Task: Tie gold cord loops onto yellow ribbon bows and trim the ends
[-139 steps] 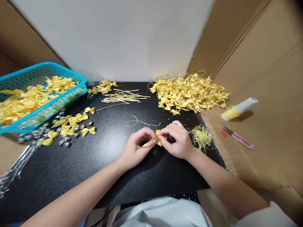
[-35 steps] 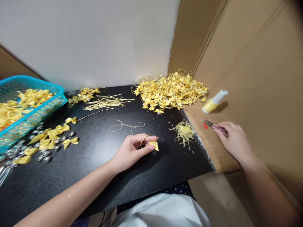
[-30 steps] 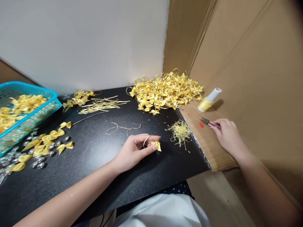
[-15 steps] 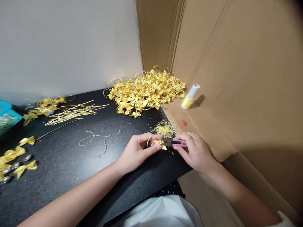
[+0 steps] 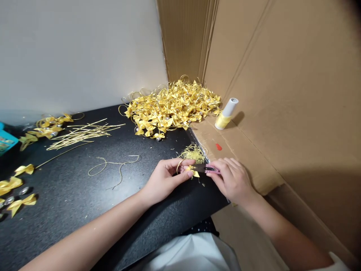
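Note:
Between the thumb and fingers of my left hand (image 5: pixel 169 178) is a yellow ribbon bow (image 5: pixel 195 173) with a loop of gold cord (image 5: pixel 178 167). My right hand (image 5: pixel 232 178) is closed round the pink handles of small thread snips (image 5: pixel 211 169). Their dark blades reach left to the bow and touch or nearly touch it at my left fingertips. Just beyond the blades lies a small heap of yellow thread clippings (image 5: pixel 194 152) on the black table (image 5: pixel 158 222). Part of the bow is hidden by my fingers.
A large pile of finished yellow bows (image 5: pixel 172 109) fills the back corner against cardboard (image 5: pixel 282 94). Gold cord lengths (image 5: pixel 81 135), a loose thread (image 5: pixel 121 169), and more bows (image 5: pixel 22 201) with silver bells lie left. A thread spool (image 5: pixel 226 114) stands right, near a red scrap (image 5: pixel 218 146).
The view has shifted slightly, so items on the table sit a little farther left. Both hands keep their holds, and the blades stay at the bow.

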`<state>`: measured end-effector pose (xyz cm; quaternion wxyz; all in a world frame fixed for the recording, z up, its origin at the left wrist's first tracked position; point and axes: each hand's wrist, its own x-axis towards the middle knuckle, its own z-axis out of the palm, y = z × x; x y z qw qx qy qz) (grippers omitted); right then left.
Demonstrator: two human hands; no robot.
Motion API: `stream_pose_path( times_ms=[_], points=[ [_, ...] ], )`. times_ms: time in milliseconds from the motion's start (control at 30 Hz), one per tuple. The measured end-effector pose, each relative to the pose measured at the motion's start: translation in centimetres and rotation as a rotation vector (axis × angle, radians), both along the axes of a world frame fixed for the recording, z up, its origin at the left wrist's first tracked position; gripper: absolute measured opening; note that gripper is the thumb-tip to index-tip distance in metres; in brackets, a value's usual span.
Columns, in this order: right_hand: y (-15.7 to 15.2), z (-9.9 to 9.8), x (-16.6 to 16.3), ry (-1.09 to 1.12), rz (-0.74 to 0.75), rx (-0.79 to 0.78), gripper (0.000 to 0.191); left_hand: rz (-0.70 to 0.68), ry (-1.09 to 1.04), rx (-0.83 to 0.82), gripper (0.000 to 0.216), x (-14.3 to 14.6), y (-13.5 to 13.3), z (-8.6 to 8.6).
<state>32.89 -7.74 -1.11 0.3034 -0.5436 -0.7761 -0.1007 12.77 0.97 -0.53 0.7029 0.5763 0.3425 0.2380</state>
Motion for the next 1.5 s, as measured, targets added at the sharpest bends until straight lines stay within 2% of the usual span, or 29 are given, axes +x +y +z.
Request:
stream_pose_path(
  times_ms=[500, 600, 700, 833, 1100, 1500],
  points=[
    [0.1, -0.5, 0.2, 0.039, -0.005, -0.049, 0.012, -0.014, -0.013, 0.021, 0.032, 0.6, 0.3, -0.6],
    [-0.2, -0.7, 0.5, 0.119, -0.026, -0.097, 0.011, 0.026, -0.055, 0.075, 0.023, 0.7, 0.2, -0.7],
    [-0.3, -0.8, 0.7, 0.218, -0.067, -0.129, 0.013, 0.029, -0.093, 0.127, 0.027, 0.7, 0.1, -0.8],
    [-0.3, -0.7, 0.7, 0.287, -0.093, -0.182, 0.013, 0.039, -0.036, 0.243, 0.020, 0.6, 0.0, -0.8],
    [-0.1, -0.4, 0.5, 0.284, -0.074, -0.279, 0.011, -0.009, 0.040, 0.345, 0.014, 0.6, 0.0, -0.8],
    [-0.1, -0.3, 0.3, 0.233, -0.084, -0.267, 0.012, -0.046, 0.117, 0.469, 0.015, 0.4, 0.1, -1.3]
  ],
)
